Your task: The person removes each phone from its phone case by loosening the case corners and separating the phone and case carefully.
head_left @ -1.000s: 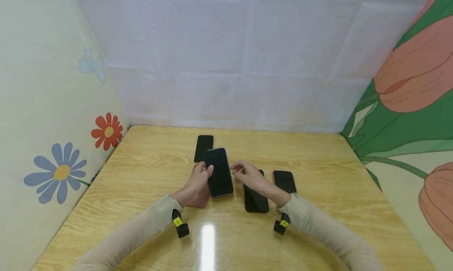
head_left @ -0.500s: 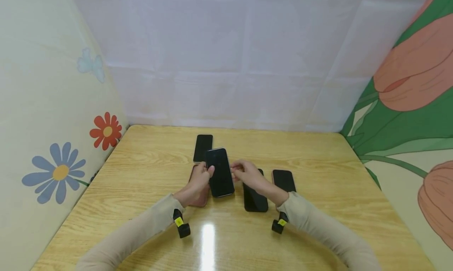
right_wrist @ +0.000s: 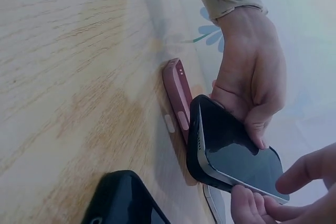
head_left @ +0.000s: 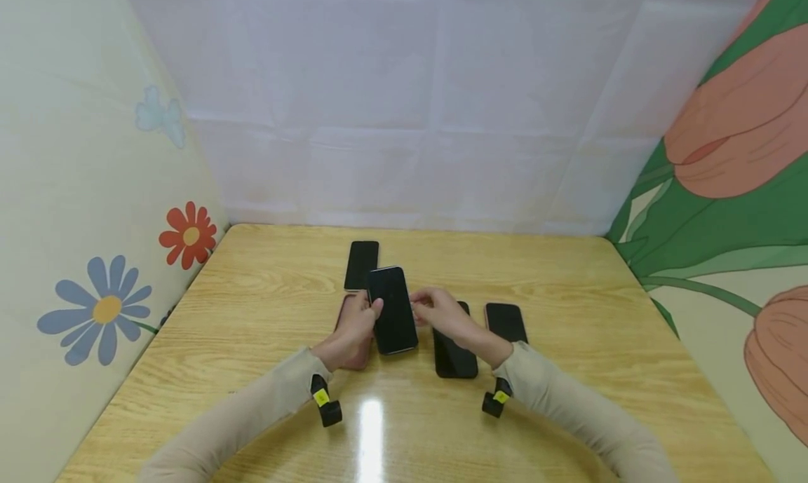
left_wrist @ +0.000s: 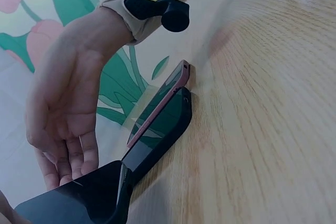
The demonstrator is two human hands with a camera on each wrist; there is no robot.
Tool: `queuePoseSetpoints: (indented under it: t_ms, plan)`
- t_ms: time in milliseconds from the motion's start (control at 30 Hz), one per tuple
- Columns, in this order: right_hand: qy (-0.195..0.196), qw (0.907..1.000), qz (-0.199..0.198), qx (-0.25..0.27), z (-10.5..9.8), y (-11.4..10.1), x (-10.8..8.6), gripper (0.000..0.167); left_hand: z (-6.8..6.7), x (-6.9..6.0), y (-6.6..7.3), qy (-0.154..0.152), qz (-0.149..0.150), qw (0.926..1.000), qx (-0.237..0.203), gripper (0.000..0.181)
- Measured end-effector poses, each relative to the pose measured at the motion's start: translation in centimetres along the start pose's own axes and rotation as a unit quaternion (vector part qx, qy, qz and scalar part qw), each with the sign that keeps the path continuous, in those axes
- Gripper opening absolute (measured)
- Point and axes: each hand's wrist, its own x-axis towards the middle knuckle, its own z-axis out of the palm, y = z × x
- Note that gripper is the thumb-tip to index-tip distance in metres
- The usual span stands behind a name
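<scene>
the left hand (head_left: 351, 327) grips the phone (head_left: 395, 313) by its left side, thumb over the front; the right hand (head_left: 447, 316) looks nearly closed, pinching the right side. it's above the counter (head_left: 252, 280), well in from the far edge. probably stiff, lightish, slick-faced and breakable; best held by both long sides.

Here we have a rectangular, dark-screened phone with a silver metal edge (head_left: 393, 311), face up, tilted over the yellowish wood-grain table (head_left: 435, 427). We spot the black, round-cornered case (right_wrist: 195, 162) beneath it, silver edge showing along one side.
</scene>
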Motion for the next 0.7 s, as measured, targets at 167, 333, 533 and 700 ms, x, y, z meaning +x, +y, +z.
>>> queuePoseSetpoints:
  t_ms: [167,333,533,700]
  plan:
    - [-0.001,0.9998,0.015,0.012,-0.1,0.5,0.4,0.029,0.1,-0.1,-0.2,0.006,0.006,0.9998,0.018,0.03]
    - [-0.004,0.9993,0.035,0.014,-0.3,0.9,0.7,0.03,0.3,-0.1,-0.4,-0.002,-0.002,1.0,0.006,0.032]
    - [0.012,0.998,0.059,0.018,-0.5,1.0,1.1,0.03,0.5,-0.2,-0.4,-0.012,-0.012,0.9998,0.01,0.035]
    - [0.003,0.9978,0.066,0.011,-0.6,0.7,1.0,0.032,0.6,-0.1,-0.4,-0.007,-0.011,0.9998,0.014,0.034]
